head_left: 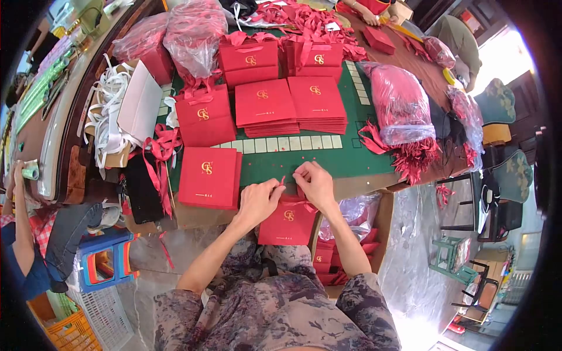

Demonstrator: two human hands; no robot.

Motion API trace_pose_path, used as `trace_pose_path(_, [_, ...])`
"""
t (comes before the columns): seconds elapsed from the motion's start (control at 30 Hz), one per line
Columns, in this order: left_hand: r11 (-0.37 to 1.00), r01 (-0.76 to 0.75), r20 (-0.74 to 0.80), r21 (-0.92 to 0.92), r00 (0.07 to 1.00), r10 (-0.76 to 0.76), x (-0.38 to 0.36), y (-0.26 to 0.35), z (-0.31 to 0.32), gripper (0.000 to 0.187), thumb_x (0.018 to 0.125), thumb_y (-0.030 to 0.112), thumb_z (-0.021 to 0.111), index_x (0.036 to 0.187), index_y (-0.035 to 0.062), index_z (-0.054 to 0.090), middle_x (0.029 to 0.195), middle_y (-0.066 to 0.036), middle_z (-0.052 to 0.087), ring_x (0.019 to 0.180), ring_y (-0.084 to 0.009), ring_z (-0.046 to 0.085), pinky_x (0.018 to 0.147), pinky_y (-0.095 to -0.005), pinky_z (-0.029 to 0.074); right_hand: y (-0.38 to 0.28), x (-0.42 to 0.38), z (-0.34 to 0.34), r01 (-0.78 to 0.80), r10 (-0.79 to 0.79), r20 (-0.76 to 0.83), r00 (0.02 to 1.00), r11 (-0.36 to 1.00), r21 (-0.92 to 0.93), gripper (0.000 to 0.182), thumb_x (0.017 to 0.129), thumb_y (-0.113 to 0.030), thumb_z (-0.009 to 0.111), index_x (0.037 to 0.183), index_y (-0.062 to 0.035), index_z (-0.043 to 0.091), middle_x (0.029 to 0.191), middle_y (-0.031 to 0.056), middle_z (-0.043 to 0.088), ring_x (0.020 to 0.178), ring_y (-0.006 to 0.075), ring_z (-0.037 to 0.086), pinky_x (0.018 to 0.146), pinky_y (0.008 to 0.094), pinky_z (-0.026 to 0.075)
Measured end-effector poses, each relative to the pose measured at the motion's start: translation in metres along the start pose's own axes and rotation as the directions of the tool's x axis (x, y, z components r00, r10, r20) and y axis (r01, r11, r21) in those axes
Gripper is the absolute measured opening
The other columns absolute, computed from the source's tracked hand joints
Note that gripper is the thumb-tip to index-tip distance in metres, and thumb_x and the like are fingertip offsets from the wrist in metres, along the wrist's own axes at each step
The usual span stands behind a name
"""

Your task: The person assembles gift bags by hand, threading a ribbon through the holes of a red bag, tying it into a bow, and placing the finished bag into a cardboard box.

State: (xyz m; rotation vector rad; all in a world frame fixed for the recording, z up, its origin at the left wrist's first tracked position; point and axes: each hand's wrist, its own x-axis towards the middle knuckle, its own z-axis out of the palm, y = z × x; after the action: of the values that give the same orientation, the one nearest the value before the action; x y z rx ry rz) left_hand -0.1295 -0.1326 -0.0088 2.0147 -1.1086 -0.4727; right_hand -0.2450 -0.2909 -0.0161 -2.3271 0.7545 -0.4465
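Note:
A red paper gift bag (287, 225) with gold lettering rests against my lap at the table's front edge. Just above its top edge, my left hand (260, 200) pinches a short end of red ribbon (283, 179) between thumb and fingertips. On the other side of the bag's top, my right hand (316, 185) is closed, its fingertips pressed together around ribbon that they partly hide. Left of my hands, flat red bags (208, 178) lie at the table's edge.
Stacks of flat red bags (266, 102) cover the green mat (275, 169). A plastic-wrapped red ribbon bundle (401, 105) lies at right. White straps (108, 111) hang from a box at left. An open carton (380, 234) stands beside my right forearm. Other people work nearby.

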Motion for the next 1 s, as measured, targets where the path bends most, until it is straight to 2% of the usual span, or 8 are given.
trace_pose_path(0.07, [1.0,0.007,0.023,0.017,1.0,-0.007,0.001,0.001,-0.001,0.023,0.096,0.027,0.061,0.087,0.006,0.064,0.066,-0.019,0.064,0.066,-0.042,0.065,0.058,-0.0521,0.049,-0.007,-0.001,-0.003,-0.113,0.087,0.088,0.992,0.933,0.342,0.011,0.091,-0.01,0.07,0.094,-0.001,0.064,0.081,0.0034,0.064,0.069,0.0108,0.061,0.065,0.0272,0.05])
trace_pose_path(0.1, [1.0,0.006,0.02,0.018,1.0,-0.006,0.002,0.002,-0.001,0.023,0.096,0.027,0.061,0.087,0.006,0.064,0.066,-0.019,0.064,0.066,-0.042,0.065,0.058,-0.0521,0.049,-0.007,-0.003,-0.002,-0.109,0.084,0.087,0.993,0.933,0.342,0.011,0.091,-0.01,0.07,0.094,-0.001,0.064,0.081,0.0034,0.064,0.069,0.0108,0.061,0.065,0.0272,0.05])
trace_pose_path(0.17, [1.0,-0.019,0.014,0.008,1.0,0.019,0.001,0.007,-0.002,0.023,0.097,0.027,0.058,0.088,0.0065,0.063,0.066,-0.02,0.064,0.065,-0.0424,0.064,0.057,-0.0529,0.049,-0.006,-0.01,0.001,-0.233,0.103,0.23,0.968,0.716,0.657,0.01,0.096,-0.008,0.064,0.102,0.001,0.065,0.085,0.0002,0.065,0.074,0.0062,0.057,0.068,0.023,0.048])
trace_pose_path(0.27, [1.0,-0.03,0.036,0.006,0.999,0.029,0.002,0.015,-0.005,0.022,0.097,0.027,0.058,0.089,0.0074,0.063,0.066,-0.02,0.063,0.064,-0.0422,0.064,0.056,-0.0529,0.049,-0.014,-0.012,-0.006,-0.208,0.045,0.26,0.965,0.734,0.646,0.017,0.097,-0.007,0.061,0.11,0.0024,0.067,0.094,0.004,0.07,0.086,0.009,0.062,0.075,0.0253,0.051])
trace_pose_path(0.37, [0.996,-0.079,0.003,0.032,0.997,0.079,0.003,0.019,-0.007,0.021,0.096,0.026,0.058,0.088,0.0082,0.063,0.065,-0.02,0.063,0.063,-0.0417,0.064,0.055,-0.0522,0.05,-0.016,-0.014,-0.007,-0.231,0.05,0.283,0.958,0.717,0.657,0.02,0.097,-0.007,0.061,0.114,0.0013,0.068,0.093,0.0034,0.069,0.083,0.0075,0.06,0.073,0.0231,0.05])
trace_pose_path(0.87, [0.981,-0.189,-0.069,0.034,0.979,0.191,0.002,0.019,-0.008,0.012,0.092,0.024,0.066,0.092,0.0117,0.068,0.063,-0.011,0.063,0.062,-0.0336,0.065,0.056,-0.043,0.05,-0.02,-0.016,-0.009,-0.265,0.122,0.25,0.961,0.669,0.695,0.014,0.099,-0.012,0.061,0.107,-0.0008,0.066,0.089,-0.0012,0.066,0.076,0.0042,0.056,0.067,0.0206,0.047])
trace_pose_path(0.93, [0.974,-0.223,-0.121,0.035,0.967,0.226,-0.002,0.018,-0.005,0.017,0.09,0.025,0.069,0.101,0.0125,0.069,0.075,-0.009,0.071,0.07,-0.0273,0.07,0.062,-0.0393,0.052,-0.011,-0.013,-0.016,-0.312,0.146,0.281,0.949,0.577,0.754,0.014,0.1,-0.015,0.06,0.107,-0.0033,0.065,0.088,-0.0012,0.066,0.075,0.0046,0.057,0.068,0.0214,0.048])
trace_pose_path(1.0, [0.959,-0.246,-0.288,-0.142,0.937,0.198,-0.015,0.025,-0.008,0.047,0.086,0.029,0.076,0.126,0.0111,0.062,0.137,-0.018,0.058,0.09,-0.0254,0.071,0.074,-0.0425,0.054,-0.002,-0.013,-0.02,-0.352,0.162,0.312,0.936,0.442,0.825,0.014,0.101,-0.016,0.059,0.109,-0.0061,0.066,0.088,-0.0014,0.066,0.074,0.0054,0.057,0.067,0.0214,0.048])
